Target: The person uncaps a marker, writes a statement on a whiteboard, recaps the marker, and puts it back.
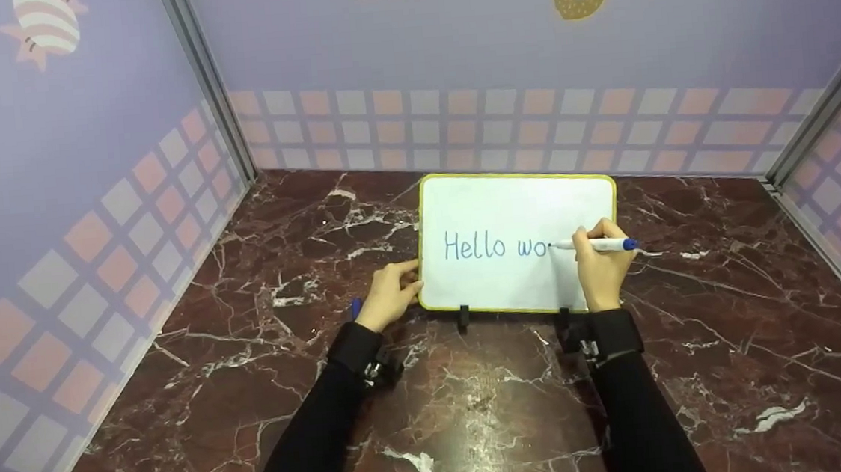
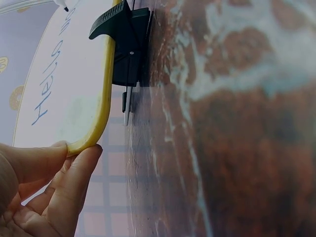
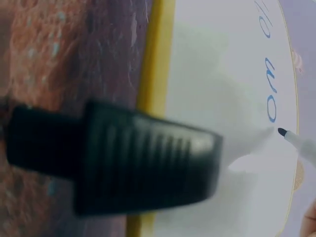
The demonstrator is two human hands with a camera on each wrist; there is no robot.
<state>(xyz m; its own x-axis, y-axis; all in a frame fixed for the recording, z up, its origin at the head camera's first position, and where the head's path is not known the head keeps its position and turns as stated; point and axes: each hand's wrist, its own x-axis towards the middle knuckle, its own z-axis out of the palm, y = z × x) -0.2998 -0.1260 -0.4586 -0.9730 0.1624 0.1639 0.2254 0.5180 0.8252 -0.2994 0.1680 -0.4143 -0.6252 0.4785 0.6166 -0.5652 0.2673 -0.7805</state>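
A yellow-rimmed whiteboard [image 1: 493,200] stands tilted back on a black stand, whose two clips [image 1: 464,317] hold its lower edge. Blue handwriting on it reads "Hello wo". My right hand [image 1: 603,270] grips a white marker with a blue end [image 1: 605,245], its dark tip right beside the last "o". In the right wrist view the marker tip [image 3: 282,132] shows just past that letter. With thumb and fingers, my left hand [image 1: 389,296] pinches the board's lower left corner; the left wrist view shows the thumb [image 2: 42,160] on the front face and fingers behind.
A blue object [image 1: 356,308], probably a marker cap, lies partly hidden behind the left wrist. The dark red marbled table [image 1: 480,419] is bounded by purple panels [image 1: 450,46] at the back and both sides. A black stand clip [image 3: 148,158] looms close in the right wrist view.
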